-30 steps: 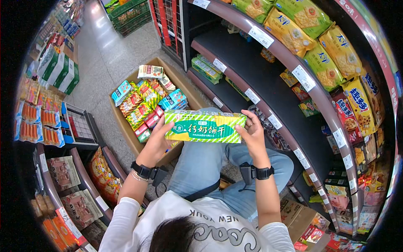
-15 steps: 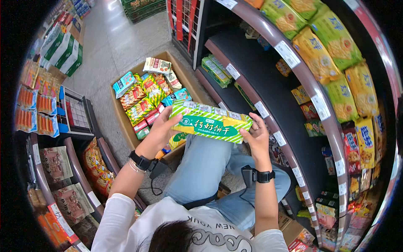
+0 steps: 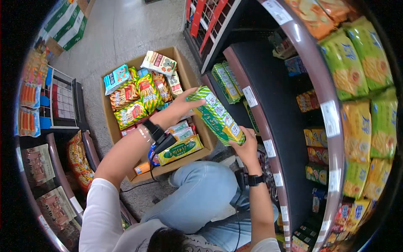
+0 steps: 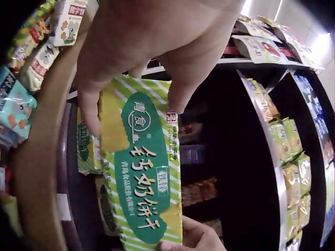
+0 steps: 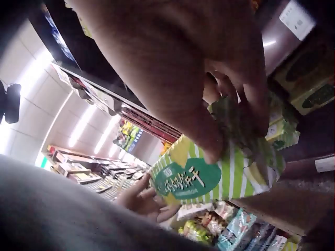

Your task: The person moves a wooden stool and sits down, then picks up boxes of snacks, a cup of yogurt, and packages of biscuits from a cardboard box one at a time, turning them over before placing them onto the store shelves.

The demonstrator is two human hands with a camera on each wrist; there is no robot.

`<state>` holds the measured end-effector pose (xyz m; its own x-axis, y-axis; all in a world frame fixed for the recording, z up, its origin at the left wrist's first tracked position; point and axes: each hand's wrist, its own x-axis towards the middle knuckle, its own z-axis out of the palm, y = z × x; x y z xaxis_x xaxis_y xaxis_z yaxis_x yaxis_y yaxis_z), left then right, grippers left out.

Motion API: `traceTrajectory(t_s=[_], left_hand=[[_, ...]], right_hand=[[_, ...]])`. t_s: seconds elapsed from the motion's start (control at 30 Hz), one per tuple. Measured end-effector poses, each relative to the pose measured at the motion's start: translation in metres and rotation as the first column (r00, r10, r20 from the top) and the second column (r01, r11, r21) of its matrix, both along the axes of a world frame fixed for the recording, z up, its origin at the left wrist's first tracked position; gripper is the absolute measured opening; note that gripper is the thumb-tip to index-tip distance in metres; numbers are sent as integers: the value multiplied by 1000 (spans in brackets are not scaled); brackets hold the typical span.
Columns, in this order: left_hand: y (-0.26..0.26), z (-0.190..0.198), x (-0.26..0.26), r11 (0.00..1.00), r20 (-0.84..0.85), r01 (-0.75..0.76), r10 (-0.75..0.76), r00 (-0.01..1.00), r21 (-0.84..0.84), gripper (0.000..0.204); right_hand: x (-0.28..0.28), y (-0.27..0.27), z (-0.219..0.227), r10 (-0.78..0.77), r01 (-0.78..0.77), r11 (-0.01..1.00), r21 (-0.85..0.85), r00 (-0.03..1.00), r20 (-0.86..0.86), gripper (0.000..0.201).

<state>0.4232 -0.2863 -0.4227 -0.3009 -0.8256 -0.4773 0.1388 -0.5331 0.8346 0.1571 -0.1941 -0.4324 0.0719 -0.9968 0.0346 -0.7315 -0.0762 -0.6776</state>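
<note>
You are in a shop aisle with a grey stone floor [image 3: 138,25], a tan, open-topped cardboard box [image 3: 192,71] of snack packets in front of you and curved black shelving with maroon edge strips [image 3: 268,96] on your right. Your left hand [image 3: 182,109] and right hand [image 3: 247,147] both grip the long, rectangular biscuit package in green-and-white striped wrapping [image 3: 216,117], one at each end, thumb against fingers. You have it in the air over the right side of the box, next to the shelving. Its long axis slants from your left hand, at the far end, to your right hand, at the near end; the left seems the nearer to the similar green-striped packs [image 3: 226,82] on the lower shelf, just beyond the package and to its right.

The green oval on the package reads 钙奶饼干, with 青食 in a ring and the maker's line 青岛食品股份有限公司. A green-and-yellow pack [image 3: 181,149] in the box seems to carry the same biscuit name. The white price tags [image 3: 331,117] along the shelf edges are too small for you to read.
</note>
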Motion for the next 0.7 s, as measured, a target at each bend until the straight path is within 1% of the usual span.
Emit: traceTrajectory(t_s=[0.07, 0.13, 0.17, 0.2, 0.27, 0.3, 0.33, 0.37, 0.4, 0.43, 0.47, 0.5, 0.53, 0.6, 0.63, 0.67, 0.7], left_hand=[[-26, -24, -10, 1000, 3, 14, -14, 1000, -1, 74], [-51, -50, -24, 999, 36, 37, -36, 999, -23, 75], [-60, -63, -33, 999, 36, -37, 37, 999, -1, 73], [-71, -75, -41, 997, 41, -68, 69, 997, -33, 72], [-91, -96, -55, 987, 57, -130, 135, 989, -93, 68], [-96, -98, -63, 975, -63, -209, 205, 977, -68, 66], [-103, -107, -71, 967, -52, -239, 235, 971, -92, 65], [-111, -115, -78, 957, -41, -265, 262, 964, -117, 64], [-120, -124, -84, 946, -32, -291, 290, 957, -143, 63], [-129, -143, -92, 936, -10, -270, 275, 961, -228, 66], [-140, -161, -101, 913, -18, -307, 314, 949, -268, 65], [-150, -176, -110, 888, -25, -342, 351, 936, -307, 64], [-157, -183, -118, 861, -32, -373, 386, 922, -346, 63], [-164, -193, -129, 846, -69, -399, 402, 913, -353, 67], [-167, -191, -133, 839, -88, -412, 409, 908, -356, 69], [-162, -190, -137, 843, -179, -442, 405, 897, -308, 73], [-154, -176, -138, 906, -100, -370, 357, 929, -203, 80]], right_hand=[[4, -18, -24, -43, 43, 999, 25, 999, -17, 57], [4, -34, -51, -75, 73, 997, -37, 996, -53, 57], [3, -43, -63, -101, 97, 993, -67, 993, -65, 58], [3, -50, -73, -128, 121, 988, -96, 989, -75, 58], [2, -66, -87, -156, 153, 986, -73, 987, -39, 57], [-1, -73, -99, -174, 171, 982, -75, 984, -36, 57], [-2, -80, -108, -193, 190, 979, -77, 981, -32, 57], [-2, -84, -116, -231, 230, 972, -43, 973, -8, 55], [-4, -89, -126, -240, 238, 968, -82, 971, -9, 55], [-6, -94, -138, -251, 248, 961, -121, 968, -9, 55], [-8, -100, -148, -262, 257, 953, -160, 965, -9, 55], [-5, -106, -148, -311, 304, 935, -183, 950, -11, 51], [-4, -113, -149, -329, 333, 932, -146, 943, 49, 52], [-4, -127, -149, -374, 389, 919, -65, 911, 172, 54], [-5, -132, -151, -376, 392, 918, -64, 910, 172, 54], [-6, -139, -156, -404, 421, 905, -69, 898, 175, 56], [-12, -144, -168, -417, 429, 895, -125, 902, 109, 57]])
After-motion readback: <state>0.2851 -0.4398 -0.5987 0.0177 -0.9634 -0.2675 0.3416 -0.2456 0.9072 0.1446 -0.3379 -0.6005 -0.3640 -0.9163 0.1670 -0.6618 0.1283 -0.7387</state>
